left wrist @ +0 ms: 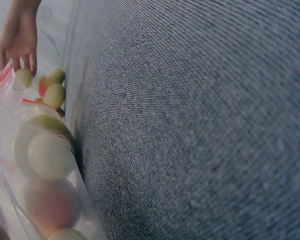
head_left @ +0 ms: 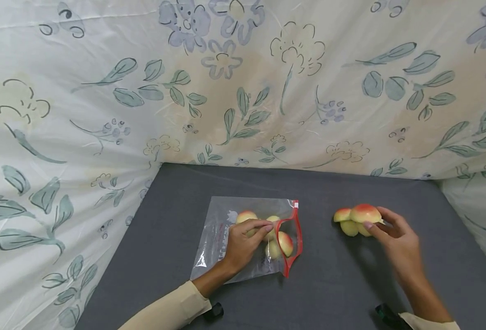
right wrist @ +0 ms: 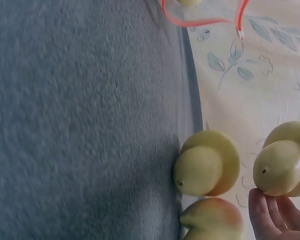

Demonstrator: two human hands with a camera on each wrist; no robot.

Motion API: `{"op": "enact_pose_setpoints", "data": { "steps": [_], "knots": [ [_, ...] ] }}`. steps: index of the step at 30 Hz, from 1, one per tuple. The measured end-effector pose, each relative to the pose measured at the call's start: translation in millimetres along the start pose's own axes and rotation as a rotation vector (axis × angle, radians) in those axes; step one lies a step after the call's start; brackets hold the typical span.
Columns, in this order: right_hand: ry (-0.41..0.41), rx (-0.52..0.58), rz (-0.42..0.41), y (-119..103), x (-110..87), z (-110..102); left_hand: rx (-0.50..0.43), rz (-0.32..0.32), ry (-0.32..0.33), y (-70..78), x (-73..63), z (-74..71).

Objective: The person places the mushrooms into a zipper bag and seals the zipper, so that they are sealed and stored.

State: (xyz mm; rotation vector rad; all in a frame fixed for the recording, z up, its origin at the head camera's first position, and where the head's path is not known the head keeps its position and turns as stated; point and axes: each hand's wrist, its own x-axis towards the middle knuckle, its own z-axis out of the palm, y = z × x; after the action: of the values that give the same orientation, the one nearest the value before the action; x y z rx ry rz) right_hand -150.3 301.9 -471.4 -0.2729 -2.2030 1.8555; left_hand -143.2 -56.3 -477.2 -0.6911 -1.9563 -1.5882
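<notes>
Near me, a big pale cloth [head_left: 226,151] is hanging like a wall behind a dark grey table [head_left: 317,293]. Purple flowers [head_left: 186,24] and green leaves [head_left: 257,118] are dotting it, and its middle is looking peachy.

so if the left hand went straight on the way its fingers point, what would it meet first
Probably the red rim of the clear bag, just ahead of where the left hand pinches the bag. Depth is unclear here, so it might pass above the rim instead.

Right hand [right wrist: 276,216] holding yellow-green fruit [right wrist: 279,168], other fruits [right wrist: 199,171] (one blushed red), grey cloth [right wrist: 85,110]
</notes>
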Motion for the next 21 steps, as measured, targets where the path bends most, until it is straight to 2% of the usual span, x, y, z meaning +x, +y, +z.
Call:
{"op": "enact_pose_setpoints", "data": {
  "steps": [3, 6, 11, 21],
  "knots": [
    [-0.028, 0.02, -0.005, -0.4, -7.2, 4.8, -0.007, 0.007, -0.006, -14.3, -5.6, -0.2],
    [-0.064, 0.03, -0.006, 0.1, -15.2, 10.1, -0.007, 0.016, -0.007, -19.1, -8.6, -1.5],
    [-0.117, 0.06, -0.029, 0.1, -22.6, 18.4, -0.007, 0.037, 0.0, -1.0, -3.8, -4.5],
    [-0.186, 0.005, -0.059, 0.0, -33.5, 32.8, -0.006, 0.024, -0.002, 3.3, -3.9, -5.5]
  ]
}}
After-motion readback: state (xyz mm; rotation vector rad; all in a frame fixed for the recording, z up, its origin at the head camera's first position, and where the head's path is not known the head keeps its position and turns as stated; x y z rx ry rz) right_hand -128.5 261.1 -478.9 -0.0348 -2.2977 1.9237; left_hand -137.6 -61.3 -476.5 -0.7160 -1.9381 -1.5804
